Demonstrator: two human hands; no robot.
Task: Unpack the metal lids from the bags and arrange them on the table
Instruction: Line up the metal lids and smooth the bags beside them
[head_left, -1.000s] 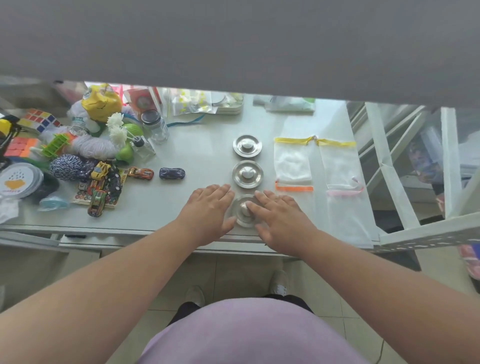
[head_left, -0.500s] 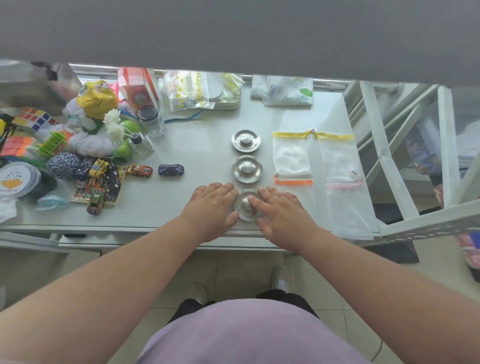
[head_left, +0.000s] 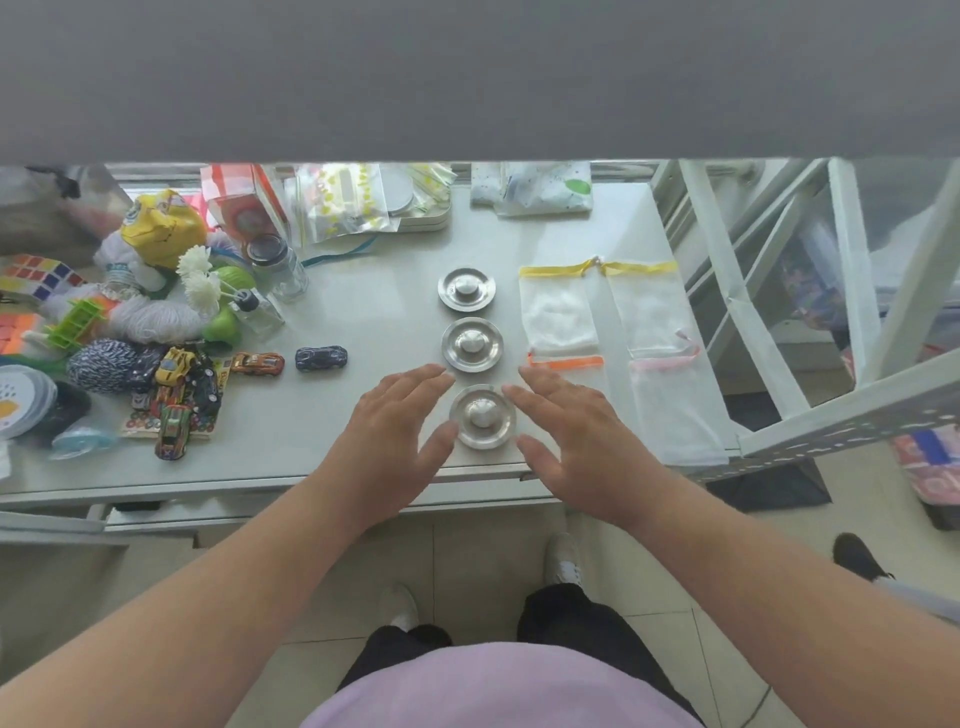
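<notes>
Three round metal lids with knobs lie in a straight column on the white table (head_left: 363, 322): a far lid (head_left: 466, 289), a middle lid (head_left: 472, 344) and a near lid (head_left: 482, 417) close to the front edge. My left hand (head_left: 395, 441) is flat and open just left of the near lid. My right hand (head_left: 576, 441) is open just right of it. Neither hand holds anything. Flat mesh drawstring bags lie to the right: one with yellow and orange ribbon (head_left: 558, 317), one with yellow and pink ribbon (head_left: 649, 312), and another (head_left: 675, 415) nearer the front edge.
Toy cars (head_left: 176, 389), (head_left: 320, 358), yarn balls (head_left: 150, 322), puzzle cubes (head_left: 36, 273), a glass jar (head_left: 275, 265) and a yellow toy (head_left: 161, 228) crowd the left side. Plastic pouches (head_left: 353, 200) line the back. A white rack (head_left: 852, 291) stands at the right.
Both hands have lifted off the near lid and drawn apart to its sides, leaving it uncovered on the table.
</notes>
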